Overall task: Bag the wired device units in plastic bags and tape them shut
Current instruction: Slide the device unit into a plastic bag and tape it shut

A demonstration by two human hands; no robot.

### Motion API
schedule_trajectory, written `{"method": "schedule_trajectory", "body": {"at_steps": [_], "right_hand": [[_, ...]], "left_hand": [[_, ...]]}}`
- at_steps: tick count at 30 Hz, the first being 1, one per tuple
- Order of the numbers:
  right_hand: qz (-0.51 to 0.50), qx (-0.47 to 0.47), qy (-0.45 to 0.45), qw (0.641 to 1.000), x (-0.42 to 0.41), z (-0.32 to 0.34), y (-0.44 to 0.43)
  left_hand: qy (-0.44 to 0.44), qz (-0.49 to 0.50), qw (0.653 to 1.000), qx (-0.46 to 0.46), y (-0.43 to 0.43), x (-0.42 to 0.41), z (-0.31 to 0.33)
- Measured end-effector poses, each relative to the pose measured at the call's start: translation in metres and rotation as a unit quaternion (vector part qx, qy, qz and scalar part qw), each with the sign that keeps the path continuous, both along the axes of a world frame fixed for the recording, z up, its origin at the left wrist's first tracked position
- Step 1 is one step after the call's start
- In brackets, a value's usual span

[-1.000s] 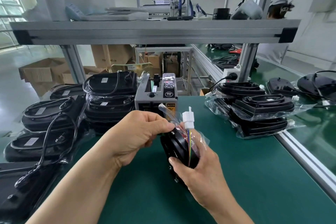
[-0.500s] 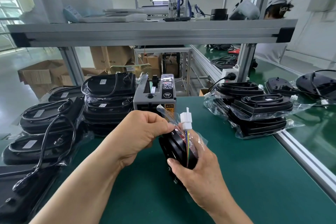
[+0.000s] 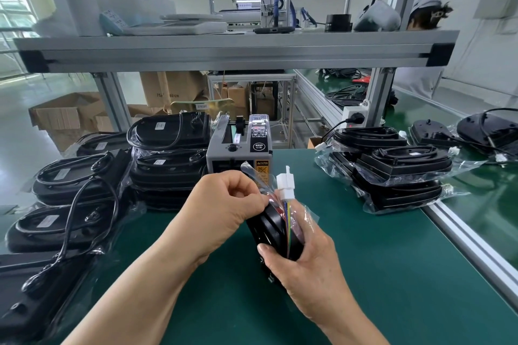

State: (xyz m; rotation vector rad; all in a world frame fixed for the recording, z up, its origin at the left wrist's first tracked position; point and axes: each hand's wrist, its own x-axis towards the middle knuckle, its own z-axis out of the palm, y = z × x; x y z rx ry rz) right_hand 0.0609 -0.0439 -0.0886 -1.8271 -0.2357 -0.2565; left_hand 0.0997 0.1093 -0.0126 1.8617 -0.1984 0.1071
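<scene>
My right grip (image 3: pixel 305 269) is curling round the lower rim of the black, rounded plastic device unit (image 3: pixel 269 232), thumb across its front, holding it on edge over the green matted desk (image 3: pixel 392 274). The unit is sitting inside a thin clear plastic bag (image 3: pixel 308 211). My left grip (image 3: pixel 224 213) is pinching the bag's loose top beside the coloured wires (image 3: pixel 288 218) and the white plug connector (image 3: pixel 285 186) sticking up there.

I am judging the shell stiff and fairly light, safe to clamp by its rim. The film is looking slick and crinkly, so I am gathering it close to the wires and sparing the plug any pull.

Behind, the grey tape dispenser (image 3: pixel 238 148) is standing within reach. Farther right, a pile of black units in clear bags (image 3: pixel 398 173) is lying on the desk. Far left, stacked black units with coiled cords (image 3: pixel 168 159) are waiting, some under film.
</scene>
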Motion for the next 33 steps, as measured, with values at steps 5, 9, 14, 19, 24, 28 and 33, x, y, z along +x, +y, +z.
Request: {"method": "schedule_trajectory", "body": {"at_steps": [5, 9, 14, 19, 24, 28, 33], "right_hand": [[-0.013, -0.009, -0.022, 1.0, 0.002, 0.001, -0.002], [-0.009, -0.009, -0.022, 1.0, 0.003, 0.0, -0.003], [-0.013, -0.017, -0.04, 0.999, 0.001, 0.002, -0.002], [-0.019, -0.032, -0.058, 0.998, -0.001, 0.002, 0.004], [-0.021, 0.005, -0.106, 0.994, 0.001, -0.003, 0.009], [0.134, 0.024, -0.048, 0.99, -0.002, -0.002, -0.004], [0.257, 0.027, 0.0, 0.966, -0.026, 0.004, -0.045]], "left_hand": [[0.096, 0.026, 0.991, -0.093, -0.007, -0.004, -0.007], [0.137, 0.053, 0.975, -0.167, -0.017, -0.006, -0.011], [0.131, 0.056, 0.972, -0.188, -0.025, -0.015, -0.014], [0.114, 0.063, 0.962, -0.239, -0.023, -0.021, -0.023], [0.009, 0.085, 0.973, -0.215, -0.023, -0.026, -0.027], [-0.095, 0.077, 0.99, -0.071, -0.017, -0.033, -0.025], [-0.15, 0.047, 0.987, -0.019, -0.009, -0.055, -0.043]]}}
